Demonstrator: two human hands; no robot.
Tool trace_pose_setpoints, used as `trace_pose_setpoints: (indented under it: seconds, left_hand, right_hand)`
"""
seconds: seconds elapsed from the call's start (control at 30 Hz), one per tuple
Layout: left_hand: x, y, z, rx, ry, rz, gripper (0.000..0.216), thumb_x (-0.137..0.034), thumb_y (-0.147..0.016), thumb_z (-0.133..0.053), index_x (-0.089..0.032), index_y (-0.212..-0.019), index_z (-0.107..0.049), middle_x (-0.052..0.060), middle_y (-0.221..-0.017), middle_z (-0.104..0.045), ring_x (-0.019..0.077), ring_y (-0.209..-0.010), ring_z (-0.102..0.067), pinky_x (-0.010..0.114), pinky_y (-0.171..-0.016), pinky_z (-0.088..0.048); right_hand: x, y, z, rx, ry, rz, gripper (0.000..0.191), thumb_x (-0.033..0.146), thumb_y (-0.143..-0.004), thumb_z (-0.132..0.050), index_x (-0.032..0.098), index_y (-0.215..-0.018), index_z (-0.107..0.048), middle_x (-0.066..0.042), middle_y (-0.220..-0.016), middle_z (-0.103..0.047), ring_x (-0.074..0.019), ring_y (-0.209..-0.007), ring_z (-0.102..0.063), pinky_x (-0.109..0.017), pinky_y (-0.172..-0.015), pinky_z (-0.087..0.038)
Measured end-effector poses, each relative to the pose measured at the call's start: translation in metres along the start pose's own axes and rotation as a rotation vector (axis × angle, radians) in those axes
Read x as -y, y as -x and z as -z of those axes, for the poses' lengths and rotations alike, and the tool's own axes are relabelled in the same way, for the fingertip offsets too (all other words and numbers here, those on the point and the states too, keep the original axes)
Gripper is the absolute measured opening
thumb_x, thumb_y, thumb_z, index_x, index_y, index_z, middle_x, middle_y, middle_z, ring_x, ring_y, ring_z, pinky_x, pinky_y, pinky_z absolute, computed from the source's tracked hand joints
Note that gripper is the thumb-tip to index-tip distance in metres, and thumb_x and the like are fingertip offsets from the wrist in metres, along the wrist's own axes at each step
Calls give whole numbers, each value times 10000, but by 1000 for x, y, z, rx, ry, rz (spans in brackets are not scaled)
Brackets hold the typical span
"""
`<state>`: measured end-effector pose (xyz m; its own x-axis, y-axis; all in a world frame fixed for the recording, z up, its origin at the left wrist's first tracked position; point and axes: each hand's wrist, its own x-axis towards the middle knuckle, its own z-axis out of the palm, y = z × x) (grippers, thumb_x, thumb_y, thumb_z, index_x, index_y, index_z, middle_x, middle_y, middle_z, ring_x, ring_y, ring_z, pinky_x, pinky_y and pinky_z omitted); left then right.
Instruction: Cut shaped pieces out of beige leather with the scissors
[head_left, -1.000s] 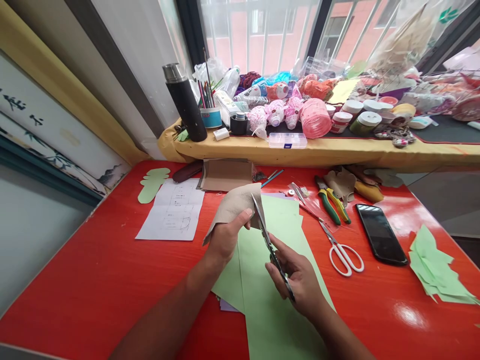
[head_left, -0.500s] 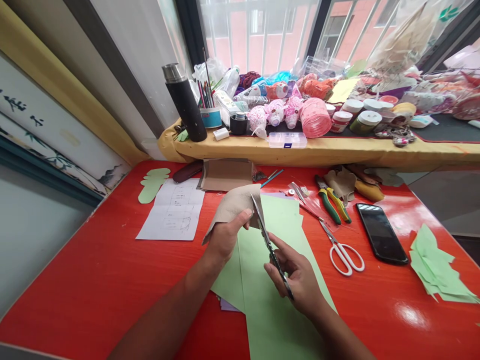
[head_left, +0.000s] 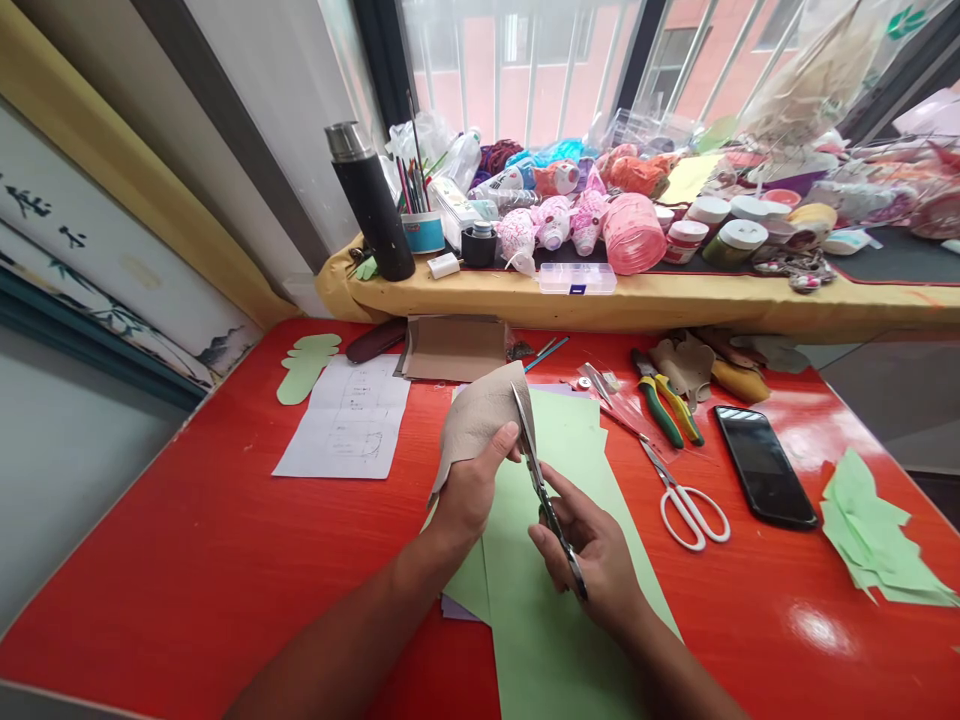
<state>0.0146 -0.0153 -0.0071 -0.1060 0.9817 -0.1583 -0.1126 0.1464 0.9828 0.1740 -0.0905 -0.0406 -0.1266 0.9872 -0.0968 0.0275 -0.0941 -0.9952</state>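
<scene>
My left hand [head_left: 476,485] grips a curved beige piece of leather-like material [head_left: 480,415], thumb on top and fingers underneath. In my right hand [head_left: 589,545] is a pair of dark-handled scissors [head_left: 541,490], its blades pointing up and away across the right part of the beige piece. How far the blades are parted is hard to make out. Both hands are raised over light green sheets [head_left: 570,600] on the red table [head_left: 187,560]. Drawn lines on the beige piece are too faint to read.
White-handled scissors [head_left: 694,515], green-yellow pliers [head_left: 667,410] and a black phone [head_left: 763,465] lie to the right, with green scraps [head_left: 874,530] beyond. At left are a drawn paper sheet [head_left: 345,420] and a green cutout [head_left: 307,368]. Brown sheets [head_left: 456,350] sit behind; a cluttered ledge [head_left: 450,300] runs along the back.
My left hand and the beige piece have shifted right, and the piece has turned a little. My right hand with the scissors has hardly moved.
</scene>
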Motion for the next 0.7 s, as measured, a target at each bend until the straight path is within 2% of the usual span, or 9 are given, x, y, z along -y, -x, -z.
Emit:
trace_pose_setpoints:
  seconds: [0.23,0.4,0.6,0.7]
  left_hand:
    - [-1,-1,-3,-2,17,-14,439,-524,-944,-735,-234,-632,-628,18,-802,-702,219,-861,-663,350,-907,-491]
    - [-6,-4,-3,19,23,-95,451,-491,-944,-723,-233,-608,-567,22,-769,-646,217,-834,-630,351,-883,-491]
    - [-13,-8,3,58,-9,-166,456,-439,-950,-708,-237,-595,-507,4,-688,-555,202,-747,-558,357,-817,-447]
    - [-14,-11,9,74,-17,-158,453,-439,-936,-721,-241,-590,-506,16,-694,-565,212,-748,-553,367,-794,-445]
  right_hand:
    - [2,0,2,-2,25,-2,709,464,-1026,-714,126,-1629,-558,94,-656,-401,-120,-456,-409,-276,-449,-355]
    - [8,1,3,-2,53,3,672,423,-1038,-692,121,-1626,-570,91,-637,-413,-126,-452,-408,-279,-451,-365]
    - [12,2,4,4,81,22,652,384,-1035,-682,119,-1623,-584,90,-630,-408,-127,-457,-394,-279,-464,-367]
    - [14,1,4,1,94,30,645,395,-1030,-684,130,-1612,-603,86,-633,-409,-130,-469,-388,-283,-477,-365]
